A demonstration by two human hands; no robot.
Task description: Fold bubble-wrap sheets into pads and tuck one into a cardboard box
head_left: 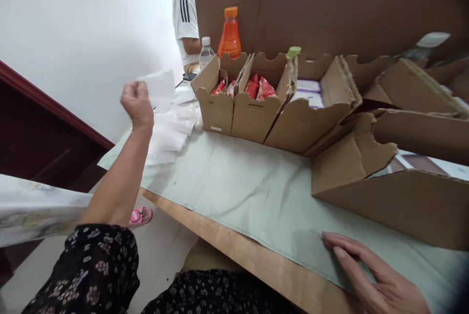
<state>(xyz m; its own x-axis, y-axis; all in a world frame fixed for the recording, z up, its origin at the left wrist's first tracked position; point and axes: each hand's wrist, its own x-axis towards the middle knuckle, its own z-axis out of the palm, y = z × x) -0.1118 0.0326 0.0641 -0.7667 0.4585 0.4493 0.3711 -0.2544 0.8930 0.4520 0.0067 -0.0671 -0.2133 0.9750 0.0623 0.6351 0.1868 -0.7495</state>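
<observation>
My left hand [138, 104] is raised at the left with its fingers pinched on a thin, whitish, see-through plastic bag [161, 87]. Below that bag, a pile of similar clear plastic bags [168, 133] lies at the table's left end. My right hand [373, 275] rests near the front edge on the pale green cloth [242, 182], fingers stretched out and holding nothing. The nearest thing to it is a cut-open cardboard box [388, 206].
Cardboard bins [252, 116] line the table's back, with red packets [266, 88] and white-purple packs [309, 93] inside. Behind them stand an orange bottle [229, 35] and a clear bottle [206, 52]. A person in a white shirt [185, 6] is beyond a tall cardboard panel [330, 6].
</observation>
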